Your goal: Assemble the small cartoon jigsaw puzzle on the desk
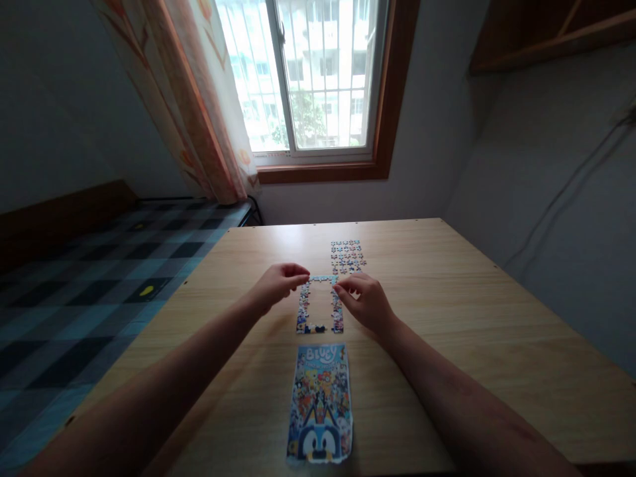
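Observation:
A rectangular jigsaw puzzle border (301, 318), joined from small colourful pieces around a bare middle, lies flat on the table. My left hand (282, 283) is at its upper left corner, thumb and fingertips closed together against the edge. At the upper right side, my right hand (366, 299) has its thumb and index finger pinched at the border, the other fingers curled. Whether a loose piece is between either set of fingertips is too small to see. Just beyond, several loose puzzle pieces (348, 250) lie in rows. Nearer me is a picture sheet (320, 401) marked "Bluey", with cartoon dogs.
The light wooden table (422, 371) reaches toward a barred window (322, 86) with a patterned curtain (183, 99). To the left stands a bed with a checked cover (99, 278). A wooden shelf (556, 46) hangs on the right wall.

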The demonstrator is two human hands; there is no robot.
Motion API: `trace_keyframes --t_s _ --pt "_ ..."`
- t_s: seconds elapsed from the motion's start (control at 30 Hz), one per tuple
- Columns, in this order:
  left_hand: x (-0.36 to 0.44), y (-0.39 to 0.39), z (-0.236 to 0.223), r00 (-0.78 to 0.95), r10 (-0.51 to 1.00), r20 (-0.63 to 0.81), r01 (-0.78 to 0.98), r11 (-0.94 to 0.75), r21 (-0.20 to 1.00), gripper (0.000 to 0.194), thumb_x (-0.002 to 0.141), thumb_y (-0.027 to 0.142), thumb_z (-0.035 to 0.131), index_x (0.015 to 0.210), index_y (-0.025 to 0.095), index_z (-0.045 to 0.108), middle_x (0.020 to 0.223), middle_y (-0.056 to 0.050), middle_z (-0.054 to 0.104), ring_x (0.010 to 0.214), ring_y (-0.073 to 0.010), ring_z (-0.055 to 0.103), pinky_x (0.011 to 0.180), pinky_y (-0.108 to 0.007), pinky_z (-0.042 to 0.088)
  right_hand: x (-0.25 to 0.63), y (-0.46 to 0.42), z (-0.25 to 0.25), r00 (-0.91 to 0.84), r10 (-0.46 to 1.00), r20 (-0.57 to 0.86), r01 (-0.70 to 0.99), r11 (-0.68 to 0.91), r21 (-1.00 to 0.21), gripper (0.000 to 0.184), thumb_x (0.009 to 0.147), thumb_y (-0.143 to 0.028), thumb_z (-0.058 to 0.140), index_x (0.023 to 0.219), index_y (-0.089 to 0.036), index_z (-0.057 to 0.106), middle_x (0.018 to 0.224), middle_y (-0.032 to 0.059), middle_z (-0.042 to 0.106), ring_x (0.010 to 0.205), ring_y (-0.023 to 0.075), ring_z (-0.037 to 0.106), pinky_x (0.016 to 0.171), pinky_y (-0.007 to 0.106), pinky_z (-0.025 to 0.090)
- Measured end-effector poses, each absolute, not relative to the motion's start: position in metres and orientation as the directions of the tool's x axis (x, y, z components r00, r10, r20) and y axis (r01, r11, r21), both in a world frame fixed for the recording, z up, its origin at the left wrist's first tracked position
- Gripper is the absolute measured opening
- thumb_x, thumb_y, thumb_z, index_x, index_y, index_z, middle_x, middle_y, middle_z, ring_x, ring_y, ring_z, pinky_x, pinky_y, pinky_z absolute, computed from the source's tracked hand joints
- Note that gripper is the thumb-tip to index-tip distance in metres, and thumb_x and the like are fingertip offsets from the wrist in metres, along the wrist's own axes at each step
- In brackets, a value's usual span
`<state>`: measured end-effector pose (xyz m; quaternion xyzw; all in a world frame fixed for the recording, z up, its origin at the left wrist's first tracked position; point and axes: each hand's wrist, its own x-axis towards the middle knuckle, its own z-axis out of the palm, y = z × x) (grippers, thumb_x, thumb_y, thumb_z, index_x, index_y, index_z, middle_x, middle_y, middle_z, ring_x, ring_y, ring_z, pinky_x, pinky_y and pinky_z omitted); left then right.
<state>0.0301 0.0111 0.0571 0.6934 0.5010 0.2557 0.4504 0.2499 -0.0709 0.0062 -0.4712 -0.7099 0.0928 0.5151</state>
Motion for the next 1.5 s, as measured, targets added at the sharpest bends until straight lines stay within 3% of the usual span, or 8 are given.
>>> trace_keyframes --t_s 0.2,0.47,0.7,0.87,1.2,1.27,1.37,1.5 --pt "0.036 -0.059 0.031 0.339 0.935 -0.105 0.137 0.061 0.989 0.030 0.069 0.040 0.079 0.079 0.019 0.061 0.066 0.000 0.066 0.056 -0.0117 0.059 0.049 -0.022 0.040 0.240 -0.082 0.016 -0.173 0.671 0.721 0.552 0.672 -0.493 0.011 0.092 -0.028 0.066 0.089 -0.024 0.076 0.080 0.0032 0.073 0.079 0.0185 0.063 0.078 0.034 0.049" --pt "0.040 -0.074 0.029 0.286 0.958 -0.025 0.005 0.025 1.000 0.033 0.071 0.041 0.080 0.079 0.019 0.057 0.065 -0.002 0.070 0.065 -0.0174 0.069 0.049 -0.022 0.044 0.234 -0.095 0.030 -0.371 0.612 0.698 0.541 0.754 -0.374 0.010 0.093 -0.032 0.067 0.097 -0.025 0.074 0.092 0.0013 0.077 0.083 0.0174 0.065 0.079 0.034 0.049" --pt "0.037 -0.075 0.027 0.291 0.956 -0.021 -0.003 0.023 1.000 0.035 0.073 0.042 0.078 0.091 0.017 0.061 0.072 -0.006 0.073 0.073 -0.0218 0.072 0.046 -0.022 0.042 0.233 -0.097 0.031 -0.425 0.591 0.685 0.606 0.749 -0.270 0.011 0.095 -0.028 0.065 0.088 -0.025 0.073 0.089 0.0006 0.077 0.080 0.0171 0.064 0.078 0.035 0.047" --pt "0.036 -0.077 0.025 0.308 0.951 -0.025 0.015 0.022 1.000 0.035 0.075 0.041 0.078 0.093 0.016 0.061 0.072 -0.006 0.074 0.065 -0.0174 0.068 0.043 -0.020 0.037 0.234 -0.100 0.033 -0.458 0.557 0.693 0.620 0.759 -0.200 0.011 0.095 -0.027 0.064 0.090 -0.024 0.074 0.091 0.0005 0.077 0.080 0.0170 0.063 0.077 0.034 0.047" --pt "0.036 -0.080 0.027 0.345 0.930 0.124 0.045 -0.149 0.988 0.019 0.084 0.035 0.070 0.088 0.018 0.063 0.075 -0.002 0.072 0.072 -0.0164 0.067 0.065 -0.029 0.053 0.233 -0.103 0.036 -0.450 0.570 0.687 0.650 0.737 -0.184 0.013 0.096 -0.026 0.063 0.094 -0.024 0.076 0.097 -0.0001 0.078 0.081 0.0170 0.065 0.078 0.034 0.048" --pt "0.033 -0.078 0.028 0.337 0.917 0.212 0.190 -0.287 0.939 0.015 0.090 0.034 0.064 0.089 0.019 0.067 0.081 -0.003 0.072 0.077 -0.0174 0.066 0.070 -0.032 0.053 0.238 -0.103 0.038 -0.475 0.602 0.642 0.629 0.743 -0.231 0.016 0.097 -0.025 0.061 0.093 -0.025 0.076 0.097 -0.0005 0.078 0.080 0.0163 0.065 0.077 0.033 0.049" --pt "0.027 -0.073 0.028 0.427 0.833 0.352 0.472 -0.537 0.699 0.012 0.090 0.030 0.065 0.088 0.022 0.073 0.090 -0.004 0.073 0.089 -0.0211 0.063 0.085 -0.041 0.051 0.248 -0.100 0.038 -0.538 0.670 0.511 0.607 0.729 -0.317 0.014 0.094 -0.023 0.064 0.090 -0.025 0.078 0.092 -0.0009 0.079 0.079 0.0158 0.066 0.076 0.032 0.049" --pt "0.022 -0.068 0.020 0.555 0.757 0.345 0.621 -0.653 0.434 0.008 0.084 0.028 0.075 0.090 0.028 0.079 0.102 -0.004 0.071 0.102 -0.0256 0.057 0.094 -0.048 0.046 0.254 -0.098 0.036 -0.593 0.732 0.335 0.627 0.681 -0.379 0.010 0.090 -0.021 0.070 0.086 -0.025 0.078 0.085 -0.0014 0.078 0.078 0.0156 0.066 0.079 0.033 0.048"
